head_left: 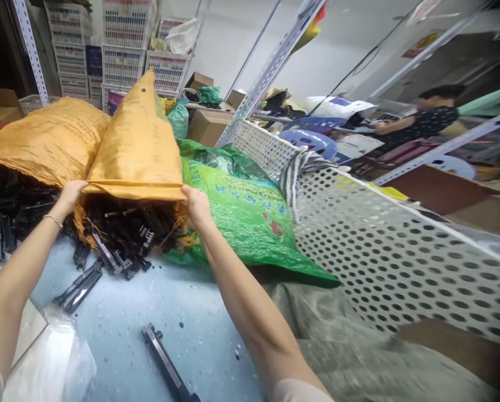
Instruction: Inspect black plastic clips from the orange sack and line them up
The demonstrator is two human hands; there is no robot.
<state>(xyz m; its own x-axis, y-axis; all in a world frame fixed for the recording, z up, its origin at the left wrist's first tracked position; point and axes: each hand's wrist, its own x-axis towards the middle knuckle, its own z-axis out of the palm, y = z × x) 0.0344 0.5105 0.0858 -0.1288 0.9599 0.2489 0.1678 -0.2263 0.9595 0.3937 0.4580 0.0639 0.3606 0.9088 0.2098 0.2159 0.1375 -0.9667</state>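
Both of my hands grip the folded edge of an orange woven sack point(136, 145), one at each end of its mouth. My left hand point(72, 195) closes on the left corner, and my right hand point(197, 205) on the right corner. Black plastic-and-metal parts point(120, 245), long and narrow, spill from under the fold onto the blue tabletop point(124, 312). One such black part point(166, 363) lies by itself at the front, and another point(80, 287) rests below my left forearm. A second orange sack point(49, 139) on the left also has black parts at its mouth.
A green printed sack point(241, 218) lies to the right, against a white perforated panel point(400, 262). Clear plastic bags point(49, 357) sit at the lower left. White crates point(124, 61) are stacked behind. Another person point(429, 120) sits at the far right.
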